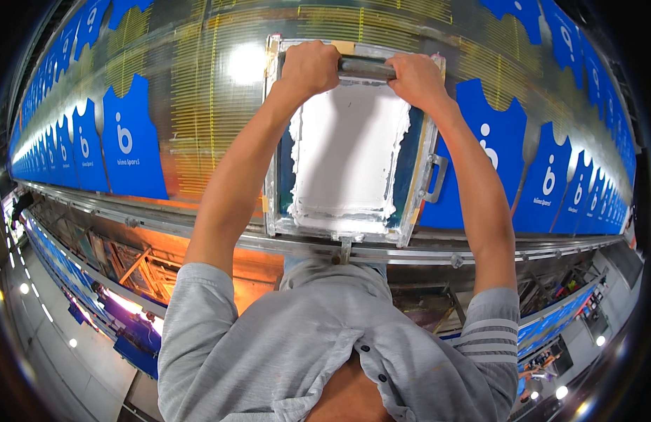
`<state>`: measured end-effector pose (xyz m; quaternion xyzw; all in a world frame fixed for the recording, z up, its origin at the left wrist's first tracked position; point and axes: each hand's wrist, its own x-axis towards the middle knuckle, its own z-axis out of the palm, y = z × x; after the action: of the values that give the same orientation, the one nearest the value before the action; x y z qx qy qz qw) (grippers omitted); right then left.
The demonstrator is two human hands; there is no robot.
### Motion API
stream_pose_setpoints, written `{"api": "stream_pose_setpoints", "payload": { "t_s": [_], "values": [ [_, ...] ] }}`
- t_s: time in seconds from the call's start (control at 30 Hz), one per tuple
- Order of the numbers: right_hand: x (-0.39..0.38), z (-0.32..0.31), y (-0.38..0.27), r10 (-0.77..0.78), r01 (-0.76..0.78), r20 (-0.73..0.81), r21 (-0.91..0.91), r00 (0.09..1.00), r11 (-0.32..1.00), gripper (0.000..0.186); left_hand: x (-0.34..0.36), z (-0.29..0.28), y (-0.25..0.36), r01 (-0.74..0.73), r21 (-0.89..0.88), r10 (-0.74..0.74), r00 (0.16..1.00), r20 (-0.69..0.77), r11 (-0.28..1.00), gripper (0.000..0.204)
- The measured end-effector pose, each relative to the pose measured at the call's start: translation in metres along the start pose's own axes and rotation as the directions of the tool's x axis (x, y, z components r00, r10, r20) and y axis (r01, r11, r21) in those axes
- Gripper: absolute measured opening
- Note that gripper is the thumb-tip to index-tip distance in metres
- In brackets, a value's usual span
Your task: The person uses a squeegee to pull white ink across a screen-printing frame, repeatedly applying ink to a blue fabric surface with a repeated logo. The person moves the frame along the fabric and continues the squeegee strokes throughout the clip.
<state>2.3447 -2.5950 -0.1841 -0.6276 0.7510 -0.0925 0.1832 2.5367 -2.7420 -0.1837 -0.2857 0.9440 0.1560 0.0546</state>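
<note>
With both hands I grip the ends of a squeegee [366, 68] at the far end of a screen printing frame [271, 190]. My left hand [310, 69] is closed round its left end, and my right hand [418, 81] round the right end. White ink [339, 155] covers most of the mesh between the squeegee and the near edge, ragged along its sides. A dark green border shows beside the ink. On the frame's right side sits a metal handle [435, 178]. The squeegee's blade is hidden from this angle.
Blue sleeveless fabric panels [132, 176] with white prints lie in a row to the left, and more blue panels [459, 204] lie to the right. The long table [199, 91] has yellow marked lines. A metal rail [438, 254] runs along its near edge, against my body.
</note>
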Motion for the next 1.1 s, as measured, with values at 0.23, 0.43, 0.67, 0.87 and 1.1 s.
{"api": "stream_pose_setpoints", "payload": {
  "t_s": [0.23,0.43,0.67,0.87,1.1],
  "values": [
    [-0.104,0.036,-0.056,-0.064,0.064,-0.036,-0.001,0.997,0.998,0.019,-0.119,0.031,0.028,0.005,-0.075,-0.006,1.0,-0.008,0.997,0.02],
    [-0.217,0.081,-0.111,-0.09,0.098,-0.105,0.071,0.99,0.993,0.007,-0.247,0.058,0.065,-0.02,-0.195,0.009,0.998,-0.058,0.981,0.022],
    [-0.232,0.073,-0.121,-0.021,0.014,0.045,0.157,0.999,0.988,0.012,-0.254,0.048,0.066,0.007,-0.102,0.006,0.992,0.123,0.995,0.021],
    [-0.096,0.023,-0.046,-0.084,0.081,-0.072,-0.046,0.994,0.996,0.017,-0.103,0.008,0.027,-0.014,-0.028,0.015,1.0,0.019,1.0,0.017],
    [0.006,-0.012,-0.003,0.037,-0.037,0.031,-0.019,0.999,0.999,0.024,0.005,-0.015,-0.001,0.004,-0.004,-0.004,0.999,0.043,1.0,0.018]
  ]
}}
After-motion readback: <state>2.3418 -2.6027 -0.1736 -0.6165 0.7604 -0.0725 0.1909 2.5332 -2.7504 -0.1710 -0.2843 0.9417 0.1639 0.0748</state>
